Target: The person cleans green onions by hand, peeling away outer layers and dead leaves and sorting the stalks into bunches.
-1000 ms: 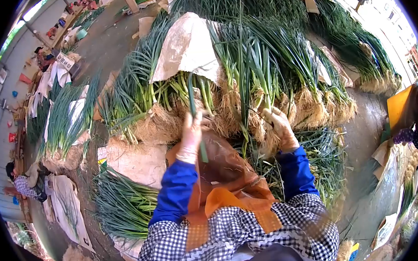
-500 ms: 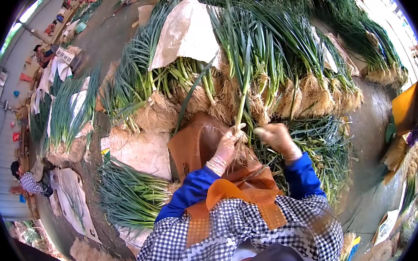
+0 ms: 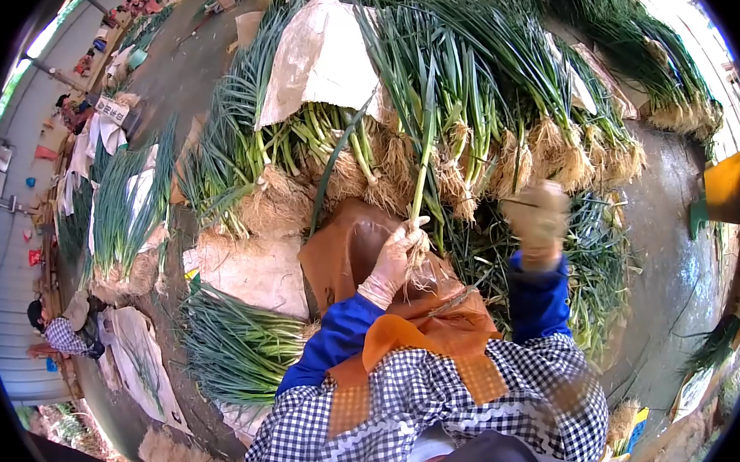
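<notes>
My left hand, in a thin pale glove, is closed around the root end of a long green onion over the brown apron. The onion's leaves reach up over the heap. To the right, my right hand is blurred by motion above loose green leaves; its fingers cannot be made out. In front lies a row of green onions with pale, bushy roots, partly covered by a whitish sack.
At the left lies a trimmed onion bundle beside a flat sack. Another pile stands farther left, near a seated person. A yellow object stands at the right, and more onions lie at the upper right.
My left hand has moved from a leaf at the left to the onion near the middle and grips it. My right hand has left the onion row and moved right.
</notes>
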